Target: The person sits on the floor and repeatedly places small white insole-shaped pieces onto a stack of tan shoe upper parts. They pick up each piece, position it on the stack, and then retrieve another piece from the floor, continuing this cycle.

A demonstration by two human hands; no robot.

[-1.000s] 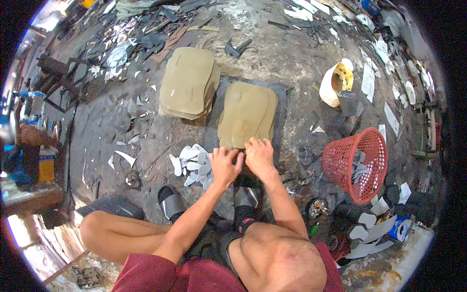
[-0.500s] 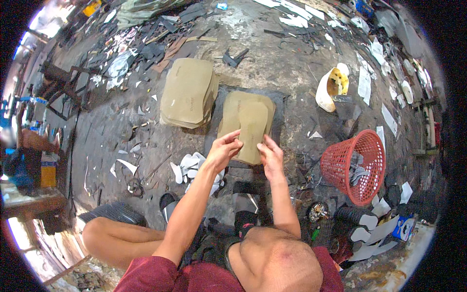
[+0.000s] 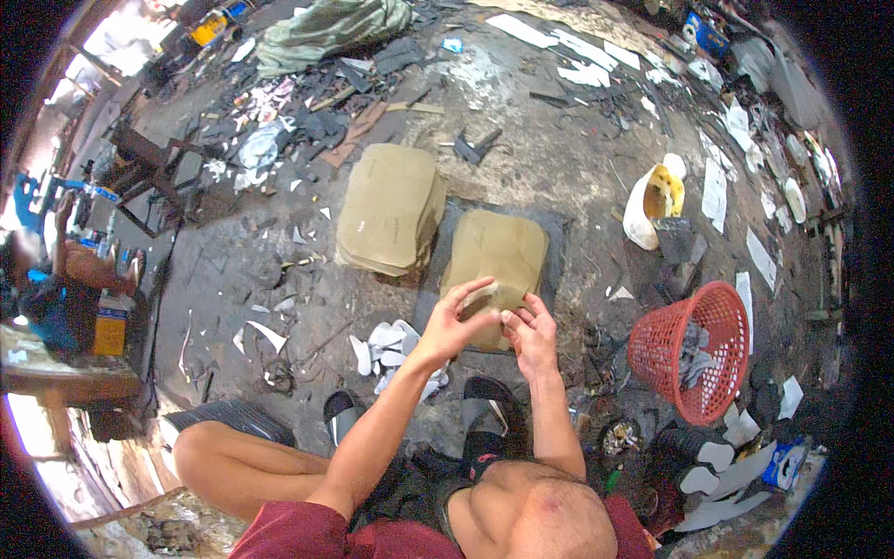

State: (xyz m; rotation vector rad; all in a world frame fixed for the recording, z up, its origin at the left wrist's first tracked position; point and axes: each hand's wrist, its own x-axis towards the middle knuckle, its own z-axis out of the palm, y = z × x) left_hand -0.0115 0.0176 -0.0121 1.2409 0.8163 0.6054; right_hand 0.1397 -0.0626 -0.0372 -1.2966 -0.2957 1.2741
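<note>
On a dark mat point(image 3: 430, 291) lie olive-tan sheets point(image 3: 498, 244) with rounded corners.

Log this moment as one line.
left hand: at near end of tan sheets; right hand: close beside it; grip: unclear; left side: second tan pile; right side: red basket

Scattered offcuts point(image 3: 521, 31), stacked tan sheets point(image 3: 391, 207) and sole-shaped pieces point(image 3: 389, 343) mark this a workshop.

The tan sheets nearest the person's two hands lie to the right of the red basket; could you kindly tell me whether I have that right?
Not quite: the side is wrong. In the head view, the tan sheets nearest the left hand and right hand lie to the left of the red basket.
</note>
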